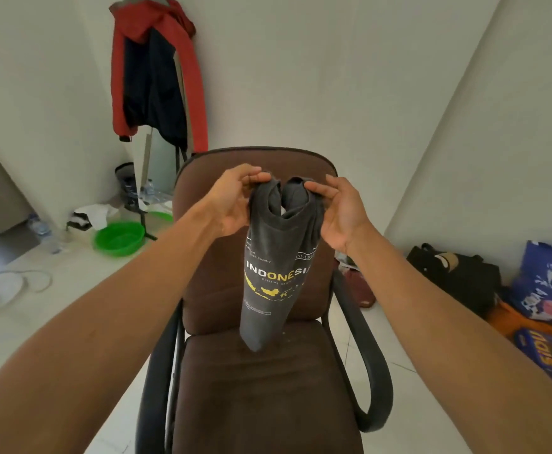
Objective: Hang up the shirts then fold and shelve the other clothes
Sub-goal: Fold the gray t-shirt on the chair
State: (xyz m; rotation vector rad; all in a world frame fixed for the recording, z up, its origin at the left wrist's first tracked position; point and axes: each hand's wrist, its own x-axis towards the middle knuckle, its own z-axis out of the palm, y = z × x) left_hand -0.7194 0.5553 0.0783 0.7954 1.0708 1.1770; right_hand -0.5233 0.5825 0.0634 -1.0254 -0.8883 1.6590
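Note:
A dark grey T-shirt (274,273) with white and yellow "INDONESIA" print hangs in front of me, bunched narrow, its hem just above the seat of a brown office chair (261,388). My left hand (235,201) pinches the shirt's top at the left shoulder. My right hand (340,211) pinches it at the right shoulder. The neck opening gapes between my two hands. Both hands are held in front of the chair's backrest.
A red and navy jacket (156,70) hangs on a stand in the far left corner. On the floor to the left lie a green basin (119,239), crumpled cloth and water bottles. A black bag (454,273) and blue printed bags (549,283) lie along the right wall.

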